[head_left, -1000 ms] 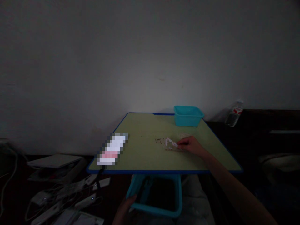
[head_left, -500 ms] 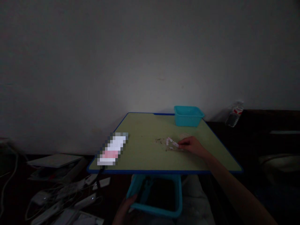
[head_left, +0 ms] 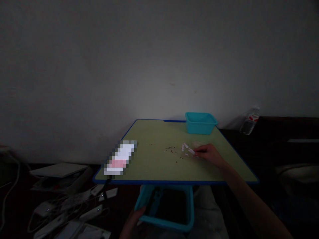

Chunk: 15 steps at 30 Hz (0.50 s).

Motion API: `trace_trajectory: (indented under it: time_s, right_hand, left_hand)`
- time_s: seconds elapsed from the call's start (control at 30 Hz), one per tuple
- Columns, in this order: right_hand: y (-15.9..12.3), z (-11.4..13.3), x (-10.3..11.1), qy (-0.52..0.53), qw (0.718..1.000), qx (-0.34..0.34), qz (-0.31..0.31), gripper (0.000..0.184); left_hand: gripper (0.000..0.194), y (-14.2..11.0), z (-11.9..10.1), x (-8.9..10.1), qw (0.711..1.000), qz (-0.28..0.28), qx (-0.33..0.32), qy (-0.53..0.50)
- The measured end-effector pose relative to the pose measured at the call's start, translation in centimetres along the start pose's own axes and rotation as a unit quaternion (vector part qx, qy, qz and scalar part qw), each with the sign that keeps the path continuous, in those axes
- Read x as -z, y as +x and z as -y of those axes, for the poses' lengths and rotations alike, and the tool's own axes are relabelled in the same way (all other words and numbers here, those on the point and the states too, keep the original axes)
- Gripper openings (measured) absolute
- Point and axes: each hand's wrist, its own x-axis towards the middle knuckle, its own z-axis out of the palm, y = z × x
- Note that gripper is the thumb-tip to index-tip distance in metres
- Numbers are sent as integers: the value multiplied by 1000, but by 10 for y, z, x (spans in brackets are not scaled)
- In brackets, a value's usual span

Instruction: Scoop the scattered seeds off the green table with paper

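Over the right half of the table my right hand [head_left: 208, 154] is closed, thumb and fingers pinching the edge of a clear plastic packet with white patches [head_left: 187, 149]. Small dark brown bits like seeds [head_left: 171, 150] lie scattered on the tabletop left of the packet and below it. Down below the table's near edge, my left hand [head_left: 136, 217] grips the left rim of a blue plastic basin [head_left: 190, 209] with dark contents. A blue tool, its kind unclear in the dimness, leans inside that basin [head_left: 156, 204].
A second blue basin [head_left: 200, 127] stands at the table's far right corner. At the left edge of the table [head_left: 149, 169] is a blurred-out phone-like screen [head_left: 119, 158]. Cables and white power strips [head_left: 91, 213] lie at lower left. A wall rises behind the table.
My right hand has moved slightly right with the packet, uncovering several brown bits on the tabletop. My left hand and the lower basin stay put.
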Motion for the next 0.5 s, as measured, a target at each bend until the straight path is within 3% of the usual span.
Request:
trace_trajectory:
  time_s: [0.07,0.23,0.5]
  right_hand:
    - [-2,-2,1,0,1000,-8,-1,23]
    - [-3,-1,0,-10,1000,-12,9,23]
    - [-4,-1,0,2,999,-7,38,23]
  left_hand:
    - [28,1,0,3,1000,11,-17,3]
    - [30,-2,-8,-7,999,-30,29,31]
    - [32,-17,-10,-8,999,37,0,18]
